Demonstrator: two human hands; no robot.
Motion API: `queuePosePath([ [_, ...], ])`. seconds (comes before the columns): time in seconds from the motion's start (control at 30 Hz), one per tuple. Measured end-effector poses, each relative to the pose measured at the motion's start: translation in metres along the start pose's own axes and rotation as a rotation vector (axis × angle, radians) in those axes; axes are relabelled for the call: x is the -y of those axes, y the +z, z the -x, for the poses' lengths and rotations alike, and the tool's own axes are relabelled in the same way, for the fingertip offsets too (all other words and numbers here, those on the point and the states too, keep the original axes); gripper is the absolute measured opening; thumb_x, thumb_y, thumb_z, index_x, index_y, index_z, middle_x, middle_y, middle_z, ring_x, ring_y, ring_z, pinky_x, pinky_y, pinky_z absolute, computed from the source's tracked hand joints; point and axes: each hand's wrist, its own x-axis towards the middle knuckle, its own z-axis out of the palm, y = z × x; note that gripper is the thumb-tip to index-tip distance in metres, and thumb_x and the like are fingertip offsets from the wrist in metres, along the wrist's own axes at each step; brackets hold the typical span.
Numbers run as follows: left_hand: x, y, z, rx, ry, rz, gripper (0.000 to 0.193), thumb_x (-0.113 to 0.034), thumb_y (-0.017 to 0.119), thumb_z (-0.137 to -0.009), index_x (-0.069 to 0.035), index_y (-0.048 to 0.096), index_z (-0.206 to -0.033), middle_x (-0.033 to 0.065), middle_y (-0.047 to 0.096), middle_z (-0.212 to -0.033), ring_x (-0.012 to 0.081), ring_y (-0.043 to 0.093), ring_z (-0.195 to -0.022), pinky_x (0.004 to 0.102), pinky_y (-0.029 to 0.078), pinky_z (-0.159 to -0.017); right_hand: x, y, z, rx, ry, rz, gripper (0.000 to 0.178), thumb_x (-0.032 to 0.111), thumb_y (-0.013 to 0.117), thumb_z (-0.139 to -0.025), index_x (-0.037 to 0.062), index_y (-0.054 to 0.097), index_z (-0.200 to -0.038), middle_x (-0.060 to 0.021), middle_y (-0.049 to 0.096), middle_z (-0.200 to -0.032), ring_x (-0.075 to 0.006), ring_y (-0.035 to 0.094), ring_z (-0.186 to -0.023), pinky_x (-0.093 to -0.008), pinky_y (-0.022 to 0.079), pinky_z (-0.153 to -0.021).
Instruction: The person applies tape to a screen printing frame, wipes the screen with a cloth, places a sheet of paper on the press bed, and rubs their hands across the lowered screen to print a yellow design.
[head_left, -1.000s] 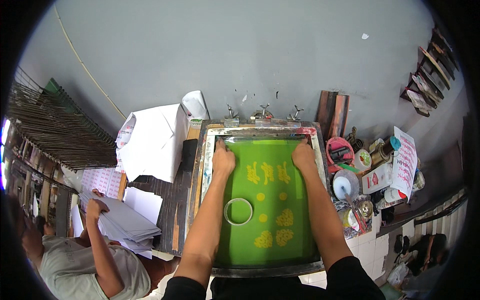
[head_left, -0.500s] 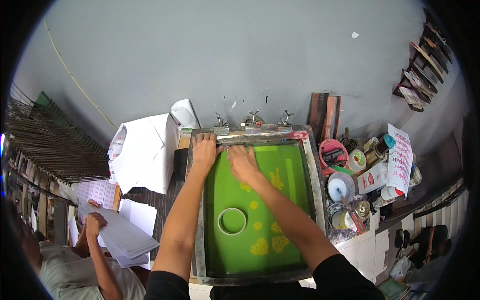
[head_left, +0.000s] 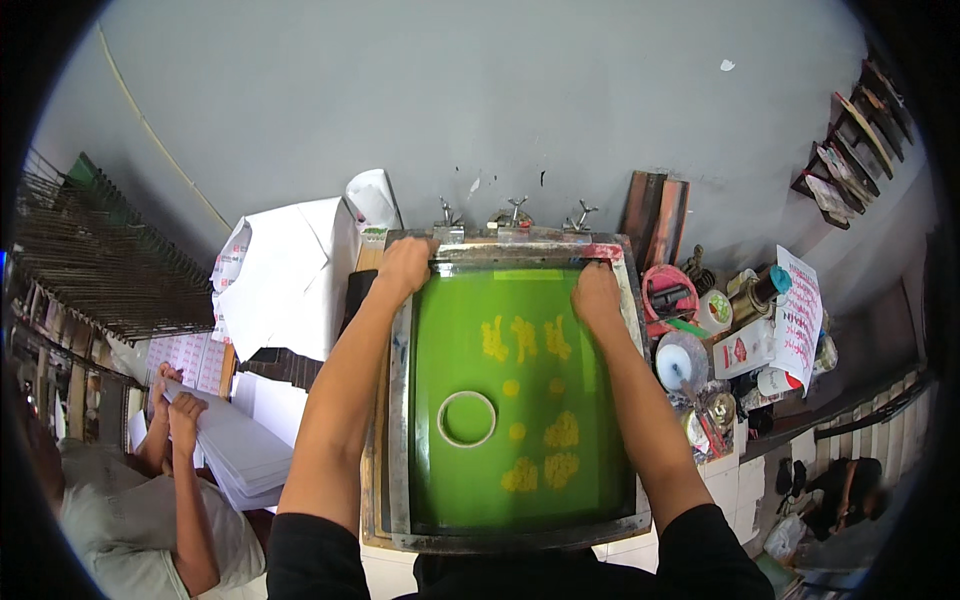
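Note:
In front of me is a screen printing frame point(head_left: 400, 470) with green mesh point(head_left: 460, 360) that carries several yellow shapes. My left hand point(head_left: 405, 265) is closed over the frame's far left corner, its thumb toward the inner edge. At the far right inner corner my right hand point(head_left: 597, 292) has its fingers curled down by the edge; what they hold, if anything, is hidden. A pale ring like a roll of tape point(head_left: 467, 445) lies flat on the mesh, left of the middle and apart from both hands. Metal wing-nut clamps point(head_left: 516, 212) stand along the far edge.
On the left, a co-worker's hands point(head_left: 185, 412) hold white sheets point(head_left: 235, 450) near a wire rack point(head_left: 110, 280). A white wrapped stack point(head_left: 285, 270) stands beside the frame. To the right are a pink tub point(head_left: 665, 285), a white box point(head_left: 743, 353) and several containers; squeegees point(head_left: 655, 220) lean on the wall.
My right hand has moved right along the far edge, from near my left hand to the far right corner. My left hand's fingers have curled in at the far left corner.

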Motion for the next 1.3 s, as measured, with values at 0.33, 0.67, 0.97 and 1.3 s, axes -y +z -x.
queuePosePath([
  [0.33,-0.021,-0.012,0.085,-0.285,-0.036,0.686,0.054,-0.005,0.061,-0.090,-0.010,0.060,-0.143,0.0190,0.061,-0.145,0.0367,0.050,-0.143,0.0522,0.029,-0.124,-0.015,-0.052,0.085,-0.413,-0.201,-0.319,0.071,0.002,0.063,-0.094,-0.0106,0.029,-0.155,-0.0354,0.040,-0.154,-0.0432,0.062,-0.124,-0.0447,0.053,-0.102],
  [0.67,-0.117,-0.009,0.283,-0.008,0.357,0.162,0.041,-0.002,0.073,-0.077,-0.004,0.072,-0.119,0.0121,0.073,-0.118,0.0279,0.047,-0.147,0.0700,0.006,-0.126,0.005,-0.075,0.257,0.293,-0.296,-0.693,0.050,0.013,0.073,-0.094,0.0012,0.059,-0.141,-0.0204,0.067,-0.132,-0.0340,0.065,-0.123,-0.0401,0.052,-0.103],
  [0.97,-0.143,-0.048,0.321,-0.161,0.338,0.275,0.018,0.003,0.072,-0.082,-0.005,0.073,-0.098,0.0117,0.075,-0.098,0.0258,0.057,-0.139,0.0651,0.014,-0.127,0.061,-0.090,0.304,0.150,-0.348,-0.947,0.050,0.019,0.076,-0.092,0.0033,0.063,-0.137,-0.0195,0.063,-0.141,-0.0346,0.058,-0.132,-0.0441,0.045,-0.113],
  [1.3,-0.168,-0.076,0.358,-0.119,0.343,0.426,0.012,-0.011,0.073,-0.090,-0.001,0.073,-0.097,0.0172,0.072,-0.088,0.0318,0.069,-0.117,0.0521,0.038,-0.119,0.058,-0.125,0.339,0.088,-0.264,-1.086,0.020,0.007,0.079,-0.090,0.0023,0.075,-0.109,-0.0131,0.075,-0.108,-0.0231,0.071,-0.104,-0.0356,0.055,-0.093],
])
